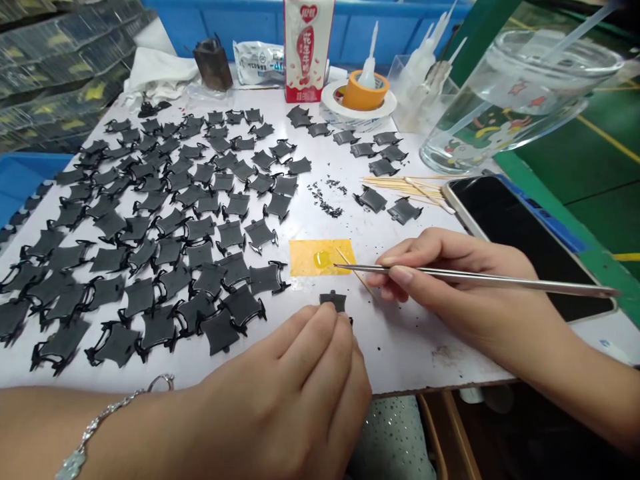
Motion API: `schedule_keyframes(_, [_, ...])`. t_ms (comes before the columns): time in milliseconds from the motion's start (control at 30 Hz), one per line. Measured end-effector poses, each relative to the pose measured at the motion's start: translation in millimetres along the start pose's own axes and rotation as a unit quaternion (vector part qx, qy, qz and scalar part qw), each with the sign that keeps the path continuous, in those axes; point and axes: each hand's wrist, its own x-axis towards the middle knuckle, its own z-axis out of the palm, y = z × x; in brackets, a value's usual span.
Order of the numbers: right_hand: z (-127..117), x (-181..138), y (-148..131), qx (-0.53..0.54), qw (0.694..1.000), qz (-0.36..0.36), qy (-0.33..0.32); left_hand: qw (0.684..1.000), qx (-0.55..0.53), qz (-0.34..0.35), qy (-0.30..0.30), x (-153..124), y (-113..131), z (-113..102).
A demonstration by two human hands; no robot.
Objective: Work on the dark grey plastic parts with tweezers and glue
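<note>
My right hand [425,267] is closed on a pair of metal tweezers [465,273], whose tip reaches the right part of a small yellow sheet [301,259]. A glossy drop of clear yellowish liquid [321,259] lies on that sheet. One thin wooden stick [361,277] crosses the sheet's right edge near the tweezers' tip. Below it, my left hand [320,373] has its fingers drawn together on a dark grey plastic piece [333,300]; they cover most of this piece.
Many similar grey plastic pieces [180,207] spread over the left side. Black crumbs [327,200] lie behind the sheet. Wooden sticks [400,187], a phone [520,220] and a glass of water [480,127] stand right. Tape rolls [367,93] and a carton [307,53] are at the back.
</note>
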Motion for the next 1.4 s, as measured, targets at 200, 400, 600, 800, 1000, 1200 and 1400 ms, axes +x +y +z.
schedule_keyframes(200, [-4,-8,-1,-0.036,0.999,0.006,-0.027,1.0,-0.001,-0.002,0.001,1,0,4])
schedule_keyframes(400, [-3,-8,-2,-0.091,0.996,-0.009,-0.016,1.0,-0.026,-0.01,-0.002,-4,2,6])
schedule_keyframes(600, [-1,-8,-4,-0.11,0.994,-0.007,-0.011,0.999,-0.028,-0.023,-0.004,-4,1,3])
schedule_keyframes(800, [1,-8,-5,-0.11,0.994,0.004,-0.007,0.999,-0.027,-0.026,0.003,-4,4,6])
schedule_keyframes(1000, [1,-11,-6,-0.131,0.991,-0.012,-0.003,0.992,-0.097,-0.082,-0.011,-5,9,2])
schedule_keyframes(1200, [-5,-12,-15,-0.196,0.977,-0.046,-0.071,0.986,-0.122,-0.113,-0.003,-4,16,3])
schedule_keyframes(1400, [2,-19,-12,-0.18,0.983,-0.024,-0.035,0.997,-0.059,-0.046,0.028,-2,6,3])
